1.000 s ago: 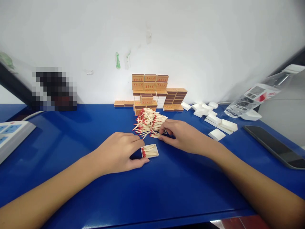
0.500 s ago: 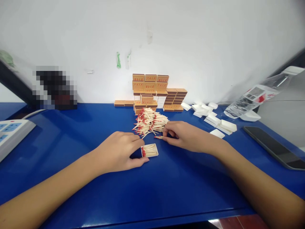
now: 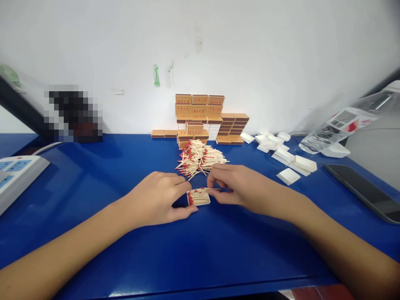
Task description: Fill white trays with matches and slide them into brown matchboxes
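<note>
My left hand point(image 3: 162, 198) lies on the blue table with its thumb and index finger closed about the left end of a small white matchbox tray point(image 3: 204, 203). Matches lie side by side in that tray, their red heads to the left. At its right end, my right hand point(image 3: 228, 183) pinches a few matches point(image 3: 204, 190) over the tray's far edge; how many is hidden by the fingers. Just behind both hands rises a loose heap of red-headed matches point(image 3: 200, 158).
Behind the heap, yellow-brown matchboxes point(image 3: 198, 110) are stacked against the wall. To the right are several white trays point(image 3: 289, 176), a tilted clear bottle point(image 3: 337, 121) and a black phone point(image 3: 362, 191). A white power strip point(image 3: 21, 175) sits at the left, near a pixelated dark object point(image 3: 75, 116).
My right hand has brought its pinched matches left and nearer, from beside the heap to the tray. My left hand keeps its hold. The view has shifted slightly.
</note>
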Demonstrator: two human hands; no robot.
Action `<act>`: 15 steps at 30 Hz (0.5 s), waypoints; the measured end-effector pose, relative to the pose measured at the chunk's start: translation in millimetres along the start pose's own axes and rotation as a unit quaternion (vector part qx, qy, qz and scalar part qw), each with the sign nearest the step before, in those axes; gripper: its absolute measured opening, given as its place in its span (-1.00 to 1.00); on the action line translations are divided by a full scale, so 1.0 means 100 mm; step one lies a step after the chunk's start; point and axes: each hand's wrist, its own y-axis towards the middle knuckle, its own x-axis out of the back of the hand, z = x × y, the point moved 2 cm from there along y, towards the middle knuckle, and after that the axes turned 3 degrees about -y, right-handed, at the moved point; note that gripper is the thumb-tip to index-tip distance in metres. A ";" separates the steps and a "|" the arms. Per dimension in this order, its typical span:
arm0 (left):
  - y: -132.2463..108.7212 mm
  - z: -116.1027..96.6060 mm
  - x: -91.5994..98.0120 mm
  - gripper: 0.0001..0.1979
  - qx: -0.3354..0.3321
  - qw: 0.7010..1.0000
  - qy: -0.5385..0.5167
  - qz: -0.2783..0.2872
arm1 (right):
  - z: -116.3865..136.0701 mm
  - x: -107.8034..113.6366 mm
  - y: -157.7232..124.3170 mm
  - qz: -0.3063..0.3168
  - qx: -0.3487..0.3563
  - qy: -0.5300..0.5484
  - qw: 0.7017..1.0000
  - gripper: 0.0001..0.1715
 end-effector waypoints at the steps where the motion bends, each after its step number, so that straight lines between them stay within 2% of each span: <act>1: 0.00 0.00 0.00 -0.68 -0.002 1.000 -0.002 -0.002 | 0.05 -0.03 0.01 0.005 0.002 -0.011 1.000 -0.88; 4: -0.01 0.00 0.00 -0.67 -0.010 1.000 -0.002 -0.010 | 0.14 -0.10 0.03 0.021 0.001 -0.062 0.998 -0.93; 6: -0.01 0.01 0.01 -0.67 -0.012 1.000 0.001 -0.014 | 0.16 -0.12 0.02 0.016 0.008 -0.084 0.996 -0.90; 10: -0.01 0.01 0.01 -0.67 -0.005 1.000 -0.001 -0.008 | 0.15 -0.07 -0.03 -0.010 0.015 -0.070 0.997 -0.86; 15: 0.01 0.01 0.01 -0.68 0.007 1.000 -0.008 0.003 | 0.09 0.00 -0.07 -0.002 -0.009 -0.064 0.998 -0.90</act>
